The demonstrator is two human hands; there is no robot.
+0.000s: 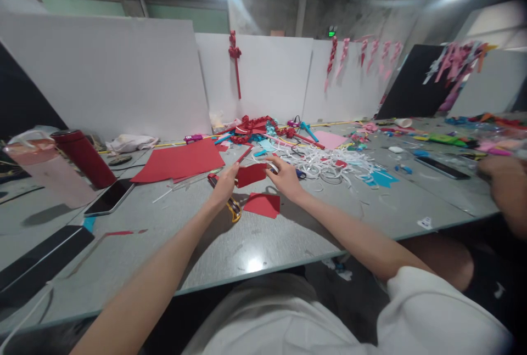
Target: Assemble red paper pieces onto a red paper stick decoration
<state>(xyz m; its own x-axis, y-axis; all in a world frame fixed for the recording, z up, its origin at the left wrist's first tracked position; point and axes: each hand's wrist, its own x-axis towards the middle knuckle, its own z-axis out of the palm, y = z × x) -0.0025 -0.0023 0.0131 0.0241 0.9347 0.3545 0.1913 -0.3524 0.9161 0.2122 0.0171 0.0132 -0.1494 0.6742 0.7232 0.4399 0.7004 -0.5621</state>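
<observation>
Between my two hands a small red paper piece (pixel 252 175) is held up above the table. My left hand (pixel 224 185) grips its left edge, and a thin red strip (pixel 244 154) rises by those fingers. My right hand (pixel 285 177) pinches the right edge between thumb and fingers. Just below, several small red paper pieces (pixel 262 204) lie stacked on the tabletop. Beside and partly under my left hand lies a box cutter (pixel 234 209) with a yellow end; the hand hides its middle.
Large red sheets (pixel 181 160) lie left of my hands; curled white paper strips (pixel 325 163) heap to the right. A phone (pixel 109 197), a red bottle (pixel 84 157) and a pink bottle (pixel 49 171) stand or lie left. At far right is another person's hand (pixel 504 179).
</observation>
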